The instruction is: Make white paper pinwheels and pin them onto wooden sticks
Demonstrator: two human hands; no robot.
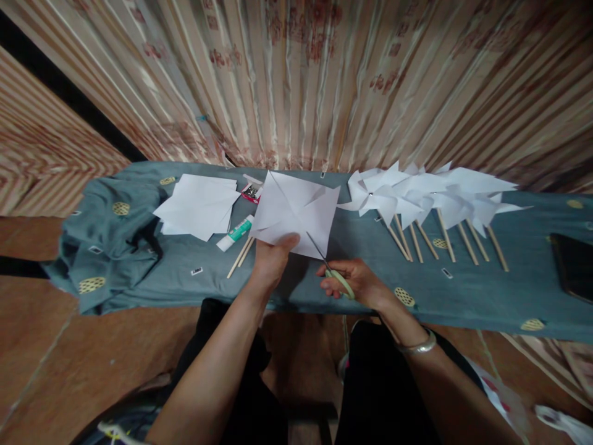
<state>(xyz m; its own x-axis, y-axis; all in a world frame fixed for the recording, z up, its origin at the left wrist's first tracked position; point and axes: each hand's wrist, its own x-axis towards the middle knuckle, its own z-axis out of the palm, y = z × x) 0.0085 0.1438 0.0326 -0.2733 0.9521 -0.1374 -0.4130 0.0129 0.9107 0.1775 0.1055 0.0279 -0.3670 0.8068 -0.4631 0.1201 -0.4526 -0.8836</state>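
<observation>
My left hand (273,256) pinches the near edge of a white square paper sheet (290,207), thumb on top. Slits run in from the sheet's corners toward its middle. In my right hand (352,281) is a pair of scissors (340,283) with pale green handles. Their blades lie over the sheet's near right corner, pointing toward its centre. Left of the sheet are a glue stick (236,233) with a green label, two wooden sticks (241,256) and a small red box (251,189) of metal pins. The sheet hides the sticks' far ends.
A stack of white paper (197,204) lies at the left. Several paper pinwheels (426,191) on wooden sticks overlap at the right. A dark phone-like object (572,266) sits at the far right of the cloth-covered table (315,300). Pleated curtains (296,86) hang behind.
</observation>
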